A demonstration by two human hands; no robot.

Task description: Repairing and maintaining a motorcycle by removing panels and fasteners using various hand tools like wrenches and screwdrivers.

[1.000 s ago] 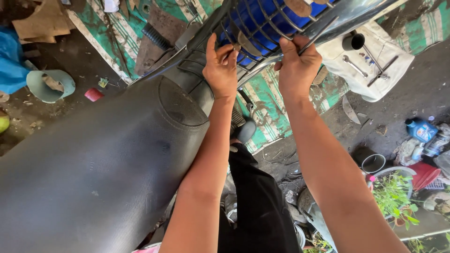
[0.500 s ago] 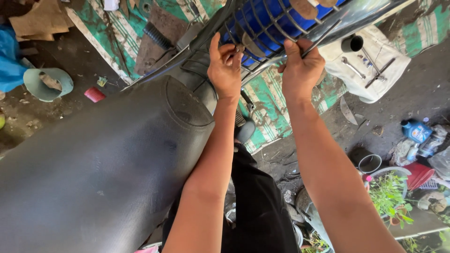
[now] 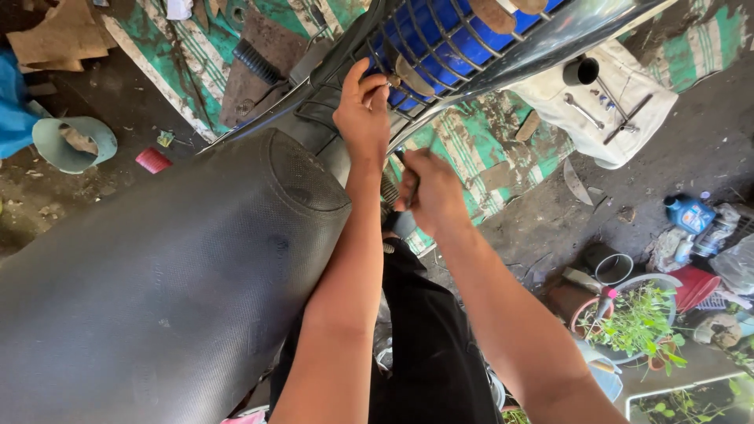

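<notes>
Dirt ground under a green striped tarp (image 3: 463, 149) spreads beneath a black motorcycle seat (image 3: 157, 283). Head view: left hand (image 3: 363, 110) pinches a small fastener on the wire rack (image 3: 440, 43) over a blue container (image 3: 463, 27). Right hand (image 3: 428, 192), lower and apart, is clenched around a thin tool. Wrenches lie on a white cloth (image 3: 620, 98).

Wrenches (image 3: 583, 111) on white cloth (image 3: 628, 94) (potted plant (image 3: 638, 322) nearby)

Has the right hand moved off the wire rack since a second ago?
Yes. The right hand has dropped below the wire rack, toward the black seat.
</notes>
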